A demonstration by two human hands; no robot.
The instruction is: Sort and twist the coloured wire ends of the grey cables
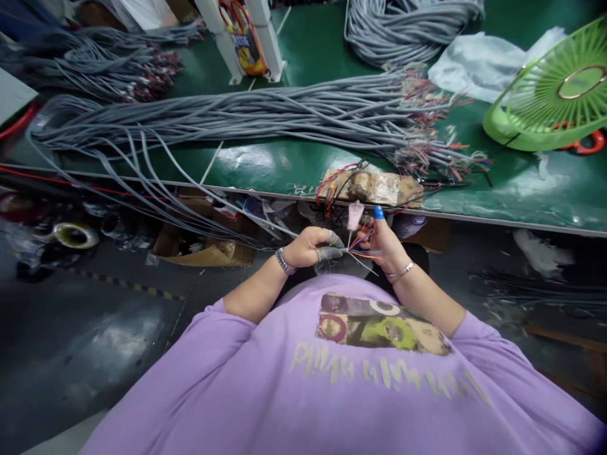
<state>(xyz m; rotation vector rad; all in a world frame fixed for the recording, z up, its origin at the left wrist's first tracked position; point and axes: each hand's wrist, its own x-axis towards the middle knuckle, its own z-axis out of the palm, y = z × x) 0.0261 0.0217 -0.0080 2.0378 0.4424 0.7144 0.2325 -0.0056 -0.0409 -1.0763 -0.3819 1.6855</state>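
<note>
My left hand (313, 246), with grey coverings on thumb and finger, pinches a grey cable (344, 251) close to its stripped end. Blue, orange and white wires (363, 243) fan out from that end towards my right hand (385, 243). The fingers of my right hand are closed on these wires, and its thumb wears a blue finger cot (378, 212). A pale pink piece (355, 216) stands just beyond the wires. Behind it, at the bench edge, is a worn wooden board (403, 188) with a dark lump, tape and leads on it.
A long bundle of grey cables (227, 117) lies across the green bench (265, 165), its frayed ends at the right. Several cables hang over the front edge. A green fan (545, 95), a cable coil (408, 31) and a white post (272, 44) stand behind. Below is a cardboard box (203, 249).
</note>
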